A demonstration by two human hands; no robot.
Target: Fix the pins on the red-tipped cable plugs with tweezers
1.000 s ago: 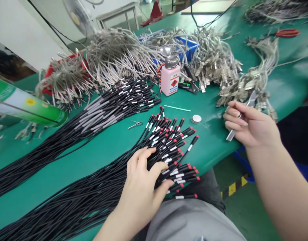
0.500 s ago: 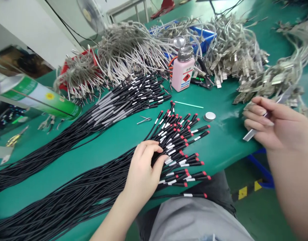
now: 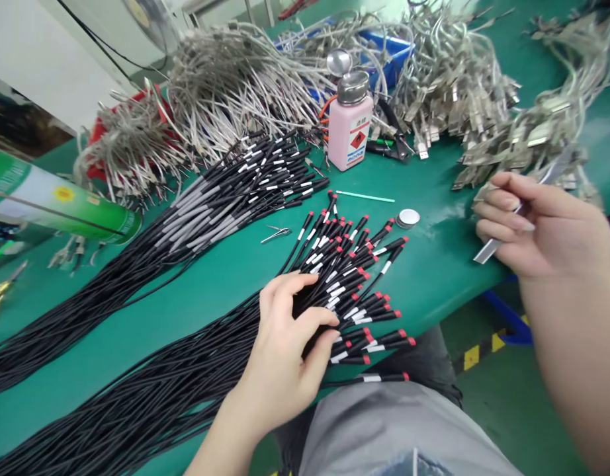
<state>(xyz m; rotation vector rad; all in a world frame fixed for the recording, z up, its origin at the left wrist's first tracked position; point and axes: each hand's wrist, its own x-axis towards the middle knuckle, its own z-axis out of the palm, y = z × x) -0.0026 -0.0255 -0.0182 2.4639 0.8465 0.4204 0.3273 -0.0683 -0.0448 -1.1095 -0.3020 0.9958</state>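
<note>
My left hand (image 3: 285, 337) is over a bundle of black cables (image 3: 186, 360) with red-tipped, white-labelled ends (image 3: 362, 284). Its fingers are spread and curved, with the index finger and thumb among the cable ends; whether they touch one cable is unclear. My right hand (image 3: 538, 225) is raised at the table's right side, fingers closed round a flat silver metal tool (image 3: 488, 250). One end of the tool sticks out below the fingers and the other above; its exact kind cannot be made out.
Behind lie another black cable bundle (image 3: 206, 211), a pink bottle (image 3: 351, 125), a thin green stick (image 3: 364, 197), a round metal lid (image 3: 407, 217) and a small metal clip (image 3: 276, 233). Heaps of grey USB cables (image 3: 454, 86) line the back. A green spray can (image 3: 61, 201) stands left.
My left hand has shifted slightly, its index finger and thumb reaching further toward the cable ends. Some red-tipped ends have moved. My right hand still holds the metal tool; the camera view has shifted.
</note>
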